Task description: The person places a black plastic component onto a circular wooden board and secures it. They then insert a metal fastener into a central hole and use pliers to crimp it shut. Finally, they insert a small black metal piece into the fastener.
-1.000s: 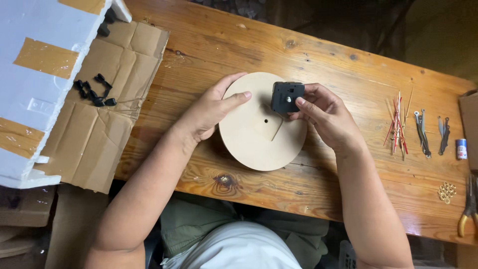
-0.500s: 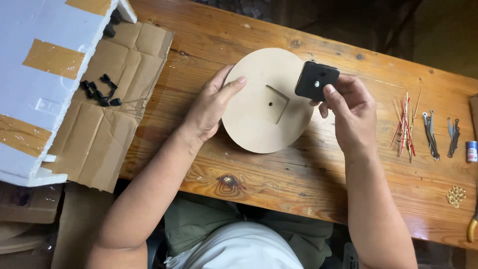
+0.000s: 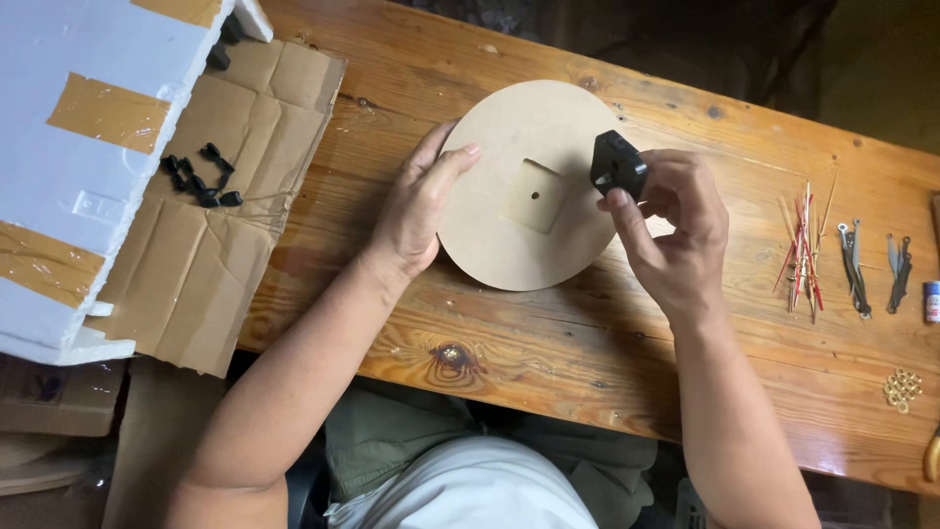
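A round tan wooden disc [image 3: 529, 245] lies flat on the wooden table [image 3: 548, 353]. It has a shallow square recess with a small hole at its middle. My left hand [image 3: 423, 208] rests on the disc's left edge, fingers pressed on its rim. My right hand [image 3: 671, 230] holds a small black square box [image 3: 617, 165] just above the disc's right edge, pinched between thumb and fingers.
A white foam box [image 3: 88, 147] with tan tape sits at the far left on flattened cardboard [image 3: 211, 264] that carries several small black parts [image 3: 201, 179]. Thin red and tan sticks [image 3: 805, 253], dark metal pieces [image 3: 855, 269] and small brass rings [image 3: 902, 388] lie at the right.
My right hand lifted the black box off the middle of the disc and carried it to the disc's right edge, baring the square recess. My left hand stayed on the left rim.
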